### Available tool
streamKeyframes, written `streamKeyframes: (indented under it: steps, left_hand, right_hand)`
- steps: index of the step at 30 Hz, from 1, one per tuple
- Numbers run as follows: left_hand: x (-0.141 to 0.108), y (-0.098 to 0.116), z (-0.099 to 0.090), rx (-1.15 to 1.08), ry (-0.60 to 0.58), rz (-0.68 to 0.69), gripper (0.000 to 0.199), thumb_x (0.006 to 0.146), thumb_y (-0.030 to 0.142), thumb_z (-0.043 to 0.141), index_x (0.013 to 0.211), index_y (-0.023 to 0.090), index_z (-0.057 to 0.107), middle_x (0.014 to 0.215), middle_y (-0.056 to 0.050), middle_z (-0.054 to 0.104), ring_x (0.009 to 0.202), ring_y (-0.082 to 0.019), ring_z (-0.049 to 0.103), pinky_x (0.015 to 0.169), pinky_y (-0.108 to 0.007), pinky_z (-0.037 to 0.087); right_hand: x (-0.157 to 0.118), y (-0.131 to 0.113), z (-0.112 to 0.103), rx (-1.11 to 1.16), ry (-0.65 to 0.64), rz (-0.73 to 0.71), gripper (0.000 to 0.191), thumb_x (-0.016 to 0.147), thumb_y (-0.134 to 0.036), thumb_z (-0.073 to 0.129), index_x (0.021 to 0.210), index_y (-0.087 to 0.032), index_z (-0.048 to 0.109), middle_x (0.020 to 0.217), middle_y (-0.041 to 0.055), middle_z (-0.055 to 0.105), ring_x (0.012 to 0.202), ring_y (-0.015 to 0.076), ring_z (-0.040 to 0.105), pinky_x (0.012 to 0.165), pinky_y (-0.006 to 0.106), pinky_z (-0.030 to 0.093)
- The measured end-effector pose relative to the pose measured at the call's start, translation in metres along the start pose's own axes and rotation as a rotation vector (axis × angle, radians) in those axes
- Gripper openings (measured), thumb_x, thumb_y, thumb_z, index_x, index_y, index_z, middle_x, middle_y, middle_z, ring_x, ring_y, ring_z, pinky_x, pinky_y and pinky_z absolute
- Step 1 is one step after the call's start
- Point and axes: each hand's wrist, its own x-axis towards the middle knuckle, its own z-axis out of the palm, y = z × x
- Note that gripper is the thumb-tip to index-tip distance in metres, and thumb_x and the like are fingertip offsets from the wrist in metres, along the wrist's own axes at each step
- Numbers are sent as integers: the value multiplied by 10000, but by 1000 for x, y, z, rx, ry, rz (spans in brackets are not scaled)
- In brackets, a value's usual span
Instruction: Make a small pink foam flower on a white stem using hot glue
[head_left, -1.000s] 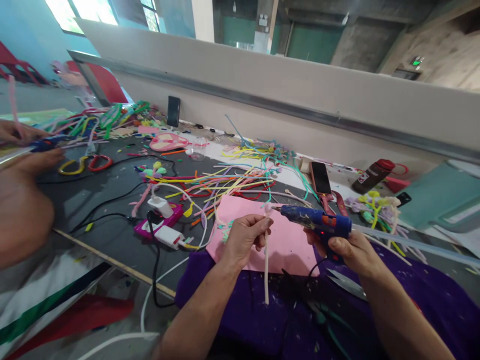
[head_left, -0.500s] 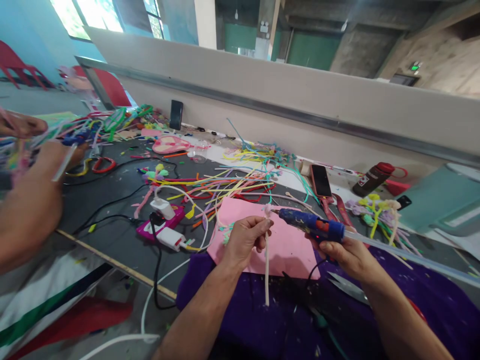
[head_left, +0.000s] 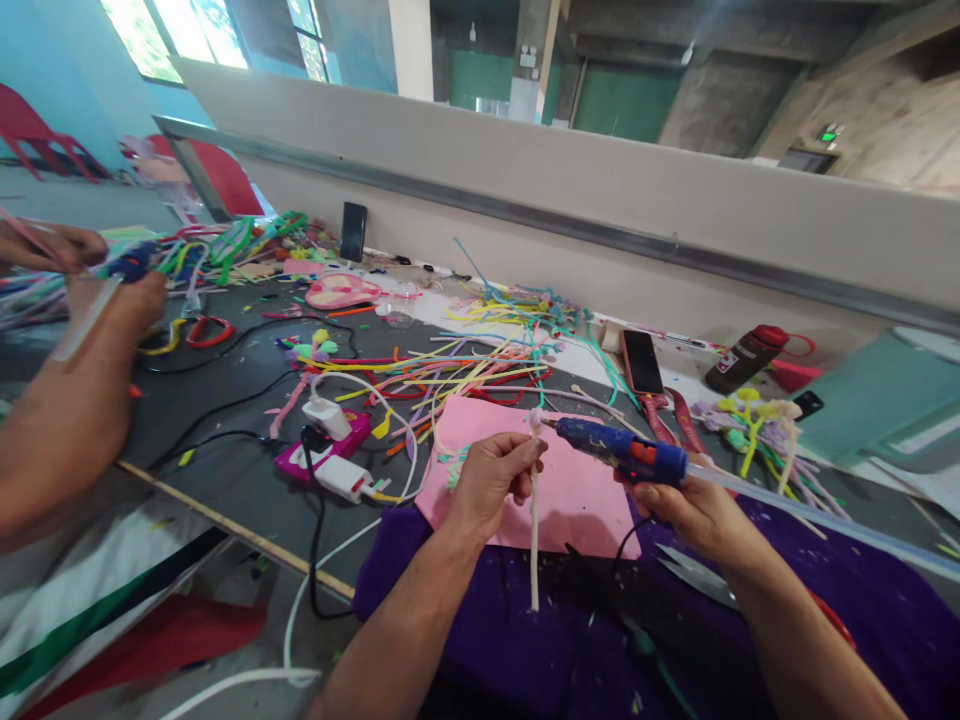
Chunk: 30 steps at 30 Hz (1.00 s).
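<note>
Between the fingers of my left hand (head_left: 495,475) is an upright pale pipe cleaner stem (head_left: 534,560), with a small lilac tuft (head_left: 535,420) at its top. My right hand (head_left: 694,510) is wrapped round a blue glue gun (head_left: 622,448), a long clear glue stick running out of its back. The gun's nozzle points left and is at the lilac tuft; whether it touches, I cannot tell. Under both hands lies a pink sheet (head_left: 577,500) with some mint-green bits at its left side. Silver scissors (head_left: 697,578) lie beneath my right forearm on purple cloth (head_left: 465,610).
Many loose pipe cleaners (head_left: 480,365) spread behind the pink sheet. To the left sit a magenta power strip (head_left: 360,432) and trailing cords. A phone (head_left: 642,362), a dark bottle (head_left: 746,358) and a flower bundle (head_left: 750,425) stand right. A co-worker's arm (head_left: 67,430) holds another glue gun.
My hands, the stem and the glue gun stay almost still. At the left, the co-worker's hands and glue gun have shifted slightly.
</note>
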Motion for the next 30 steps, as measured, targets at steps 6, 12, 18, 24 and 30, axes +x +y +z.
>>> streamKeyframes:
  steps: [6,12,18,24,30]
  left_hand:
    - [0,0,1,10,14,11,268,641,376,686,625,117,620,472,21,550,309,-28,413,314,-157,274]
    - [-1,1,1,-8,8,2,282,626,379,699,609,112,609,448,26,528,310,-32,416,310,-156,275]
    - [0,0,0,-6,2,-3,270,634,374,693,638,114,622,478,22,546,312,-28,417,313,-155,277]
    - [0,0,0,8,3,0,279,628,388,693,636,118,622,484,19,551,316,-28,416,320,-157,277]
    - [0,1,0,12,9,2,295,615,400,699,629,118,617,474,20,545,308,-32,412,314,-162,273]
  right_hand:
    - [3,-6,-1,-61,12,-43,360,850,-437,410,681,-167,576,572,21,520,503,132,465,477,247,360]
    - [6,-8,-2,-67,-56,-105,348,863,-440,387,792,-162,584,726,59,593,644,170,542,557,259,399]
    - [2,-1,-1,-62,-8,-49,331,859,-406,414,686,-161,556,568,20,509,486,119,445,441,234,333]
    - [5,-4,0,-39,-27,-78,328,853,-422,415,750,-164,589,647,42,565,562,146,504,508,252,384]
    - [7,-7,-2,-18,-52,-88,317,827,-429,454,755,-169,622,706,62,608,651,186,558,573,279,411]
